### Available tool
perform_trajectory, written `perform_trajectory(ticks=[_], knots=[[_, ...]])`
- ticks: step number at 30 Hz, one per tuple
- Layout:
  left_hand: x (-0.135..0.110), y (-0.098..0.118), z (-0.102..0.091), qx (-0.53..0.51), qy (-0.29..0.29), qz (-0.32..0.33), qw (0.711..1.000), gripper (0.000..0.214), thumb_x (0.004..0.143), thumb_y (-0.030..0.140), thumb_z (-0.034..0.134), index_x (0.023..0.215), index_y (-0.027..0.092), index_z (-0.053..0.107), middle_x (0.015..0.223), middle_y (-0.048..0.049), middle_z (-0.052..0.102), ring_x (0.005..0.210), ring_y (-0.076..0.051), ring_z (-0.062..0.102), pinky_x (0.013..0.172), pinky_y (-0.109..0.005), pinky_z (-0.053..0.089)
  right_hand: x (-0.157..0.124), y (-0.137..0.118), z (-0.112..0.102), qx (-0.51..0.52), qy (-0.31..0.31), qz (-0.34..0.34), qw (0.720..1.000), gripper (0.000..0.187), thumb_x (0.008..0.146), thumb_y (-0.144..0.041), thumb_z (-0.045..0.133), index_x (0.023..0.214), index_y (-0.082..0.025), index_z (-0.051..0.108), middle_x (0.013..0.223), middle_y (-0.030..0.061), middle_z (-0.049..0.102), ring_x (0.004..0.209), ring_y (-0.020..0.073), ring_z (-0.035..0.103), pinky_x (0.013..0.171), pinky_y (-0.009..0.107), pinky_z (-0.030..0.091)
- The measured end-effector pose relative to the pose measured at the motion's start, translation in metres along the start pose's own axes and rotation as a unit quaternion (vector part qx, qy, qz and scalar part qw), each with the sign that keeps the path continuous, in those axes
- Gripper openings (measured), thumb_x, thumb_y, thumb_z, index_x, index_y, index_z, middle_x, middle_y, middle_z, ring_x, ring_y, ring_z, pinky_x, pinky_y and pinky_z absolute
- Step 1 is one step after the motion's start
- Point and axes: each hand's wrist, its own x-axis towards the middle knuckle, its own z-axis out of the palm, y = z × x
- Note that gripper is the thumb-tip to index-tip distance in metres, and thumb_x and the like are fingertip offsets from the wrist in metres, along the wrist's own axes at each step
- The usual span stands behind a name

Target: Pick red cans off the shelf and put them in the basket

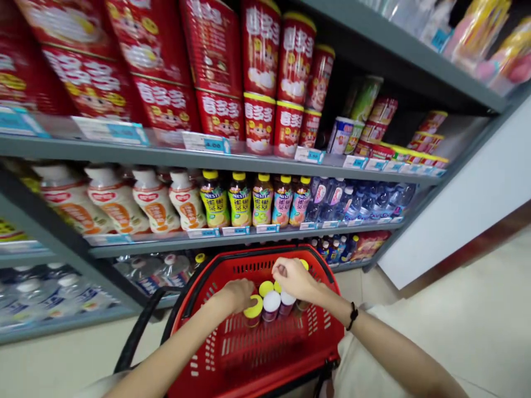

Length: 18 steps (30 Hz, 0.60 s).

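Observation:
A red plastic shopping basket (232, 362) with slotted walls lies below me, holding a cluster of small lidded jars. My left hand (237, 294) reaches into it from the left, fingers curled, with the thumb against a yellow-lidded jar (254, 309). Two white-lidded jars (271, 304) stand upright beside that one. Another yellow-lidded jar (266, 288) is behind them, between my hands. Over the right side of the cluster, my right hand (293, 277) is closed, fingers bent inward; whatever they hold is hidden. One more yellow lid (305, 265) shows just behind it.
Ahead, a grey shelf unit (249, 239) carries red cans (260, 50), Nestea bottles (239, 200), white drink bottles (153, 202) and water bottles (360, 202). A black basket handle (139, 331) sticks out on the left. A white panel (464, 193) stands on the right, above the tiled floor (477, 326).

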Motion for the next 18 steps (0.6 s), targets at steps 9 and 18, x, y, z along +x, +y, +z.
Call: perform_trajectory(ticks=[9,18], knots=[[-0.019,0.006,-0.004,-0.008,0.031,0.026,0.999,0.050,0.097,0.036,0.061,0.136,0.006,0.071,0.133,-0.0290,0.070,0.125,-0.040,0.070,0.103,-0.047,0.058,0.062,-0.086,-0.067,0.044,0.232,-0.226,0.945,0.014,0.095,-0.023,0.053,0.103,-0.020,0.063,0.084,0.0015,0.067,0.073,0.0156,0.063,0.073,0.029,0.052],[-0.004,0.006,0.004,-0.021,0.053,0.043,0.997,0.044,0.091,0.034,0.067,0.125,0.009,0.078,0.122,-0.0281,0.075,0.116,-0.039,0.075,0.096,-0.045,0.061,0.198,-0.136,-0.243,0.052,0.500,-0.176,0.847,0.052,0.101,-0.052,0.053,0.138,-0.017,0.052,0.128,0.0149,0.064,0.123,0.0254,0.066,0.110,0.045,0.050]])
